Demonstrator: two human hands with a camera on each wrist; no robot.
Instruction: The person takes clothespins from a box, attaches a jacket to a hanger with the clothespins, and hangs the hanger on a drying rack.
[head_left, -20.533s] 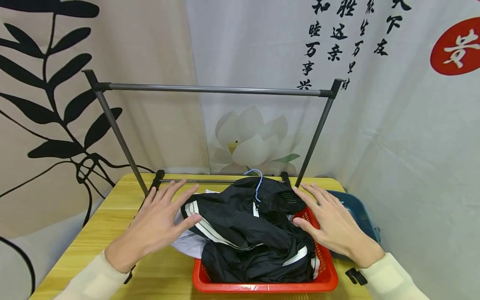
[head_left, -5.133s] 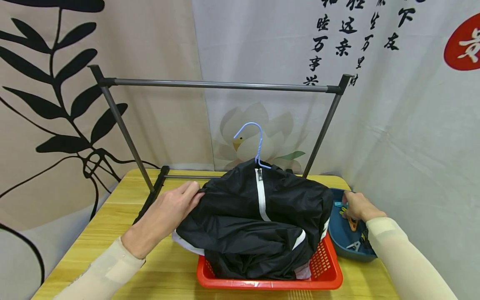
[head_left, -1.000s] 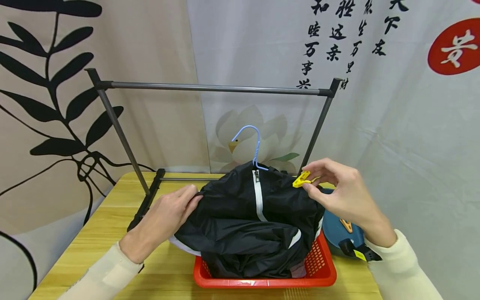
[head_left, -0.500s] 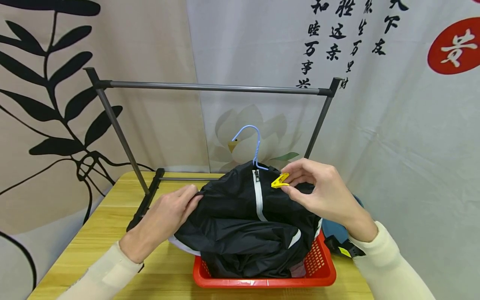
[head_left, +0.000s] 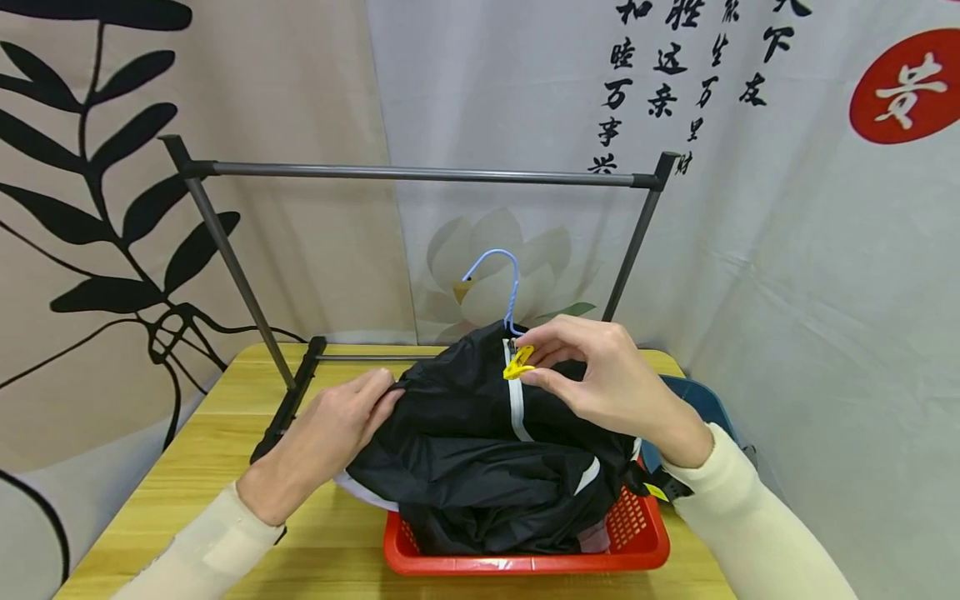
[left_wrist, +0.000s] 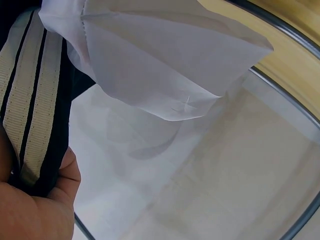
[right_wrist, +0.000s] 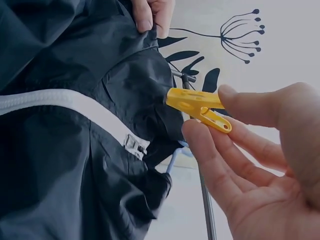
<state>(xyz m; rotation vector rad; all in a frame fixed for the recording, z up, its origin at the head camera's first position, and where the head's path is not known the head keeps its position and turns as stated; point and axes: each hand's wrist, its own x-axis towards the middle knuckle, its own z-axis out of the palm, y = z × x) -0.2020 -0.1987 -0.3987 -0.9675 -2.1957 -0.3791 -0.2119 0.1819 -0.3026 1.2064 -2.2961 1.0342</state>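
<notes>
A black zip jacket lies over the red basket, its white zipper fastened nearly to the collar. A blue hanger stands up out of the neck. My left hand grips the jacket's shoulder on the left; in the left wrist view its fingers are curled round the white-striped edge. My right hand pinches a yellow clothespin between thumb and fingers, in front of the collar. The clothespin's nose is close to the cloth in the right wrist view; whether it touches, I cannot tell.
A grey metal rack rises behind the jacket on the wooden table. Pale cloth pokes out under the jacket, above the red basket. A dark blue tub stands at the right, partly behind my right arm.
Over the last second my right hand has carried the yellow clothespin left, from the jacket's right shoulder to the zipper top. Earlier it reached into the blue tub. The left hand keeps its grip.
</notes>
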